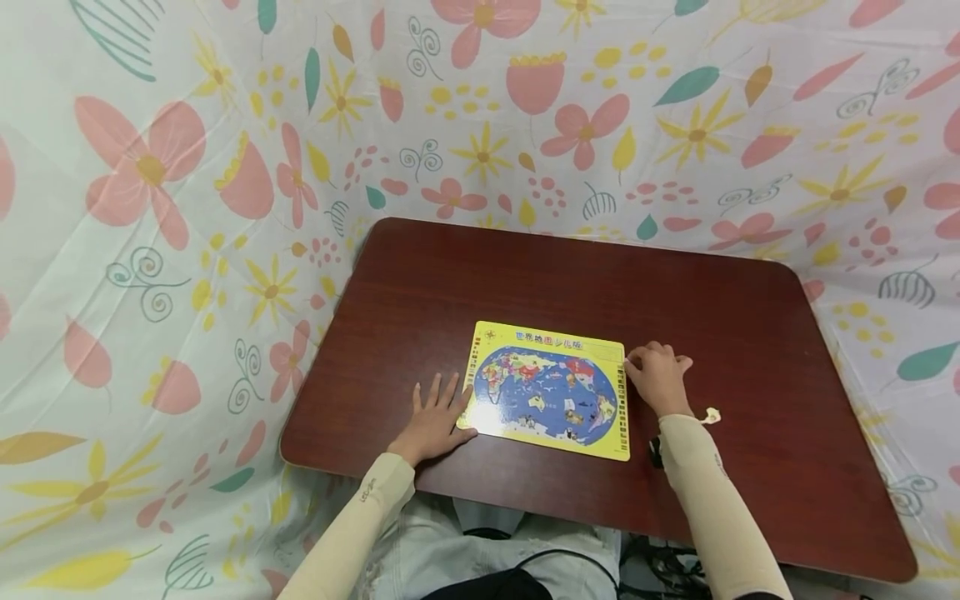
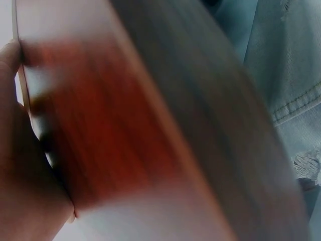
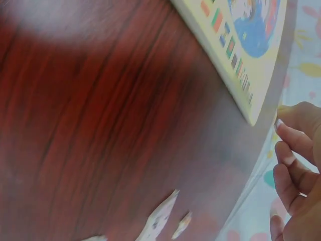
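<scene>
A yellow-bordered world map board (image 1: 551, 442) lies flat on the brown table, its blue oval map facing up. With fingers spread, my left hand (image 1: 435, 423) rests palm down on the table at the board's lower left, its fingers reaching the left edge. My right hand (image 1: 658, 377) is beside the board's upper right edge, fingers bent. In the right wrist view, that hand's thumb and forefinger tips (image 3: 283, 118) come close together near the board's corner (image 3: 248, 113). Whether they hold anything small I cannot tell. The left wrist view is blurred; the left hand (image 2: 25, 175) lies along its left side.
The brown table (image 1: 585, 275) has rounded corners and meets a flower-printed curtain (image 1: 480, 108) behind and at the sides. A small pale piece (image 1: 710, 415) is beside the right wrist. Pale printed scraps (image 3: 158, 221) show low in the right wrist view. Dark cables (image 1: 667, 567) hang below the front edge.
</scene>
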### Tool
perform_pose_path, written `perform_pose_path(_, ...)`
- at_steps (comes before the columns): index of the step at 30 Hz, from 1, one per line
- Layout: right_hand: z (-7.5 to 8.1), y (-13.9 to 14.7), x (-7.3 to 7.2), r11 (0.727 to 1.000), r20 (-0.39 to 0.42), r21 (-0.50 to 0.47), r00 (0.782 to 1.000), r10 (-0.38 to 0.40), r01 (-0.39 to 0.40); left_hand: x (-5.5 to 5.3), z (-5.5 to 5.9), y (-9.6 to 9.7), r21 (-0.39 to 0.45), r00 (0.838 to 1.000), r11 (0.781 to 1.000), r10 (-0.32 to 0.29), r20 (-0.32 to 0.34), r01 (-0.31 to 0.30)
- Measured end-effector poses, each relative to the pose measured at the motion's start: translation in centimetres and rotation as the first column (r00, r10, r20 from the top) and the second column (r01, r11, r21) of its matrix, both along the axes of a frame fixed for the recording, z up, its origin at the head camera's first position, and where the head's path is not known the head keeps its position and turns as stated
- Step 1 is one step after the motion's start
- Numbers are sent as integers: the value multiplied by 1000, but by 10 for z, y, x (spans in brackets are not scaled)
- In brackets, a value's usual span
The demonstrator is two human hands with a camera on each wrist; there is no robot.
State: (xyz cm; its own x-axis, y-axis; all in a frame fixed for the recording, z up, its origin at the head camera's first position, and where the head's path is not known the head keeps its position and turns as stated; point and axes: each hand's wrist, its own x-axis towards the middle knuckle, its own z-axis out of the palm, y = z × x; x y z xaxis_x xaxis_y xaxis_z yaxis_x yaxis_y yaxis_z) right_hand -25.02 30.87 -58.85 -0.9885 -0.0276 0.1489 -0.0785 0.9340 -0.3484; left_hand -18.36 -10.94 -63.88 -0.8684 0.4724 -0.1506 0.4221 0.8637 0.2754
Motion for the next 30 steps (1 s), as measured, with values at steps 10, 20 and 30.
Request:
perform_pose_path(10,-3,-26,-10,994,1,37,994,106,-106,1,8,2,-7,999,1000,13,30,-13)
perform_pose_path(20,-4,-52,-16,975,7,24,975,223,-223,2,14,2,-44,1000,999,10,24,-9)
perform_pose_path(30,-8,-72,-20,961,18,38,962,273,-273,3,16,2,-25,1000,1000,0,0,0)
